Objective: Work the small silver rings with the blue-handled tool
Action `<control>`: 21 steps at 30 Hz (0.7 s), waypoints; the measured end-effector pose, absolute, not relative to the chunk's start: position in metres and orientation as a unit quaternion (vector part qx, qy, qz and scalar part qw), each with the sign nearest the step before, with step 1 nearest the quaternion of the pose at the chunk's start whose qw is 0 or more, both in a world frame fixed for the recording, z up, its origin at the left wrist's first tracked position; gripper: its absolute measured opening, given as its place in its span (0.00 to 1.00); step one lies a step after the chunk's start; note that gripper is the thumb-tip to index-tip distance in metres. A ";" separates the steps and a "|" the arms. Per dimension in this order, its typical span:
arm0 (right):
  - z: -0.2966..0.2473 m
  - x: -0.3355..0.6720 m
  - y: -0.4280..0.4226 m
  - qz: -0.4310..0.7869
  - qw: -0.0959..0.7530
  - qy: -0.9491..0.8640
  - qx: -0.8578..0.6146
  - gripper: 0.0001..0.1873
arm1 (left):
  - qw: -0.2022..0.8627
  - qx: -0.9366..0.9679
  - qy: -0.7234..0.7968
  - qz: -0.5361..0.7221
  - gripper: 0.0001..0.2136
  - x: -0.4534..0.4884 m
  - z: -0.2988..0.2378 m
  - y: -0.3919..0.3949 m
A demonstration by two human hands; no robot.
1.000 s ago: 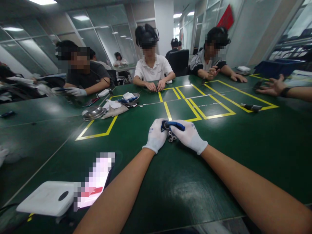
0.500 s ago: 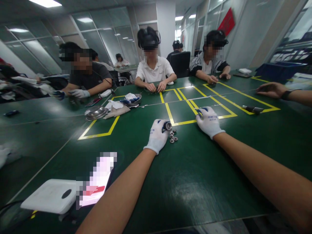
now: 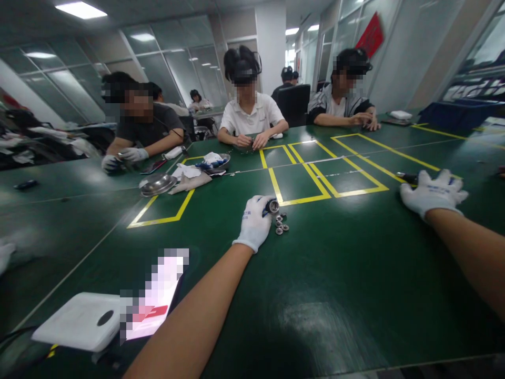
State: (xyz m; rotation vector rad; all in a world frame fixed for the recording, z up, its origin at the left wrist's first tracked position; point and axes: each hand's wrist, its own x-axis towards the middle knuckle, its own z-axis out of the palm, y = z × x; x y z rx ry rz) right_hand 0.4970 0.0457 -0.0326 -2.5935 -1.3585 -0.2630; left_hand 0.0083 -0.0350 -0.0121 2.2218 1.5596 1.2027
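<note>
A green table (image 3: 315, 295) crossed by yellow tape lines (image 3: 303, 199) seats several workers. The left hand (image 3: 254, 226) pinches a small round metal part (image 3: 272, 206) just above loose metal pieces (image 3: 281, 225). The right hand (image 3: 432, 192) (fingers spread, holding nothing) has left the part and swung far right to a dark tool (image 3: 406, 177), so the left hand grips the part alone.

Green table (image 3: 335, 295) marked with yellow tape rectangles (image 3: 300, 179). Far left of centre: empty metal bowl (image 3: 158, 184), just beside it a grey cloth (image 3: 191, 181) and white paper (image 3: 184, 170). Behind these, a second bowl (image 3: 219, 164) with white-and-blue gloves (image 3: 210, 157) in it. Near edge, left: flat white device (image 3: 79, 321) touching a phone (image 3: 153, 300), screen blurred. Far side: three seated people (image 3: 250, 113), black chair (image 3: 292, 102). Right rear: small white box (image 3: 400, 114), blue crate (image 3: 453, 113), red banner (image 3: 370, 36).
</note>
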 end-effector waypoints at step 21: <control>-0.041 0.508 0.050 -0.117 0.132 -0.561 -0.809 0.35 | 0.082 0.752 0.525 0.390 0.16 0.009 -0.015 -0.033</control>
